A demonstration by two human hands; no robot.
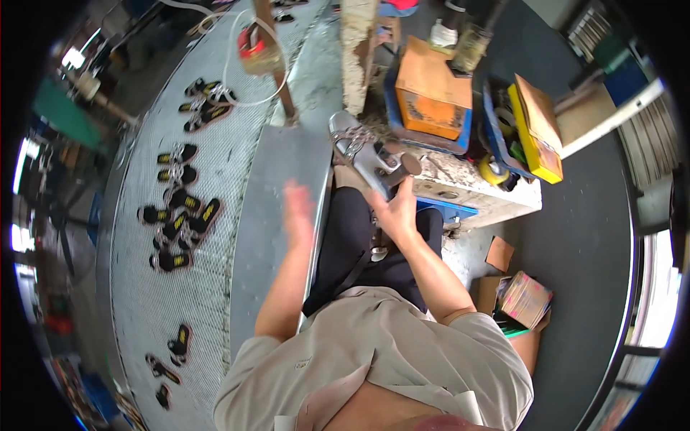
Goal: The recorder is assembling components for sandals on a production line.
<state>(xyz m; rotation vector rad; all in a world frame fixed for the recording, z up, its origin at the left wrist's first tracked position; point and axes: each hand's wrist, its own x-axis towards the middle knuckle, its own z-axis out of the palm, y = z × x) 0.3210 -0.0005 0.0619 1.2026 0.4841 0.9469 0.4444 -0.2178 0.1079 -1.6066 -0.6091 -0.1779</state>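
Observation:
My right hand (395, 212) reaches forward over my lap and touches a grey shoe part (374, 167) with a strappy upper and a dark heel piece; whether the fingers grip it is hard to tell. My left hand (297, 208) is blurred, fingers apart, held over the edge of the grey metal table (277, 215) and holding nothing. I sit in dark trousers and a beige shirt.
A mesh conveyor belt (144, 273) on the left carries several black-and-yellow sandal straps (178, 219). An orange box (431, 90) in a blue tray, a yellow box (535, 133) and a tape roll stand ahead. Cardboard boxes (525, 298) lie on the dark floor at right.

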